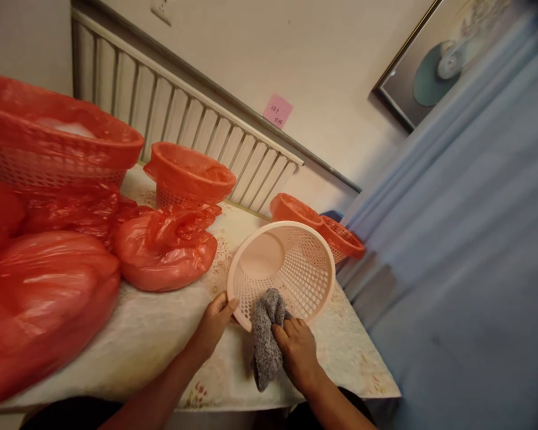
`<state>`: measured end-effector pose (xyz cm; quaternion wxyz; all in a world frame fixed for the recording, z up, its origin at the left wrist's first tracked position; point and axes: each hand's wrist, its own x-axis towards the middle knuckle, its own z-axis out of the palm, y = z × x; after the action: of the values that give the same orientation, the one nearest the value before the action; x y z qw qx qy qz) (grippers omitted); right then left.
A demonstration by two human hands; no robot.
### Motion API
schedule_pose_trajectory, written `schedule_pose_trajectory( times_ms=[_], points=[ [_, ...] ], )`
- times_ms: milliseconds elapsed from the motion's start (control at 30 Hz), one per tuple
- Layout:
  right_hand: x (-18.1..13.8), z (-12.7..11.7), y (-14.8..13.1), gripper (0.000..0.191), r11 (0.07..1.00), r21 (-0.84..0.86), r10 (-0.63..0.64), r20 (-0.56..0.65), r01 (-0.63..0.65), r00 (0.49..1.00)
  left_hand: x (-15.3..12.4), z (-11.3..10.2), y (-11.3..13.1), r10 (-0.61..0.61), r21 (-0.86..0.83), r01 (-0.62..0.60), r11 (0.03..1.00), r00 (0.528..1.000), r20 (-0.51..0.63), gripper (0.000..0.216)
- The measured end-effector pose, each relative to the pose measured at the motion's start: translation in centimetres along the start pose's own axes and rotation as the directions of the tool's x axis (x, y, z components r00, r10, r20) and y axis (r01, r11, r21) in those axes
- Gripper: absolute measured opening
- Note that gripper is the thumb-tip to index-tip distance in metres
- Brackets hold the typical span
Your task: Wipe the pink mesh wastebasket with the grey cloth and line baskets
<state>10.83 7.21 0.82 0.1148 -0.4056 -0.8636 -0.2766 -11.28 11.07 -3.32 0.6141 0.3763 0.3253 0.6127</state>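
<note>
A pale pink perforated plastic basket (pixel 291 257) is tilted up on the table, its open side facing me. My left hand (pixel 213 325) grips its near rim, thumb on the edge. My right hand (pixel 298 352) is closed on a grey cloth (pixel 265 334), whose top end is pressed against the lower inside of the basket while the rest hangs down over the table edge.
Tied red plastic bags (pixel 164 251) lie at the left. Red bag-lined baskets (pixel 188 173) stand behind them, and two more (pixel 316 224) at the far table end. The table has a pale patterned tablecloth (pixel 161 334). Along the wall runs a radiator (pixel 170 113); a blue curtain (pixel 466 239) hangs at the right.
</note>
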Motion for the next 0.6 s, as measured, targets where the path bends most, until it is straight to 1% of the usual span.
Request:
schedule_pose_trajectory(
  times_ms=[67, 167, 233, 300, 400, 467, 500, 567, 600],
  points=[
    [0.9, 0.3, -1.5, 0.018, 0.998, 0.012, 0.059, -0.039, -0.059, 0.998, -0.6, 0.7, -0.7, -0.016, -0.018, 0.016, 1.0, 0.999, 0.028, 0.041],
    [2.4, 0.6, -3.9, 0.02, 0.993, 0.049, 0.114, -0.086, -0.11, 0.99, -0.9, 1.0, -1.3, -0.024, -0.054, 0.025, 0.998, 0.999, 0.027, 0.043],
    [2.9, 0.6, -4.6, 0.02, 0.993, 0.065, 0.101, -0.077, -0.096, 0.992, -0.8, 0.7, -1.1, -0.031, -0.075, 0.032, 0.997, 0.999, 0.016, 0.043],
    [2.8, 0.2, -4.1, 0.019, 0.996, 0.07, 0.058, -0.04, -0.055, 0.998, -0.7, 0.3, -0.7, -0.05, -0.085, 0.052, 0.995, 0.998, 0.027, 0.044],
    [1.3, -1.0, -1.6, 0.021, 0.996, 0.069, -0.055, -0.003, 0.055, 0.999, -0.5, -0.1, -0.1, -0.064, -0.087, 0.068, 0.994, 0.997, 0.051, 0.045],
    [-0.1, -2.1, 0.9, 0.022, 0.989, 0.083, -0.125, -0.016, 0.126, 0.992, -0.4, -0.2, 0.1, -0.057, -0.079, 0.061, 0.995, 0.997, 0.052, 0.044],
    [-0.9, -2.7, 2.3, 0.022, 0.985, 0.097, -0.136, -0.035, 0.139, 0.99, -0.4, -0.2, 0.1, -0.054, -0.072, 0.058, 0.996, 0.997, 0.052, 0.043],
    [-2.4, -4.0, 5.3, 0.019, 0.985, 0.137, -0.084, -0.127, 0.101, 0.988, -0.5, -0.3, 0.1, -0.047, -0.046, 0.05, 0.998, 0.997, 0.064, 0.041],
    [-3.0, -4.7, 6.7, 0.018, 0.986, 0.161, -0.002, -0.183, 0.032, 0.983, -0.5, -0.4, 0.0, -0.041, -0.029, 0.043, 0.999, 0.996, 0.074, 0.04]
  ],
)
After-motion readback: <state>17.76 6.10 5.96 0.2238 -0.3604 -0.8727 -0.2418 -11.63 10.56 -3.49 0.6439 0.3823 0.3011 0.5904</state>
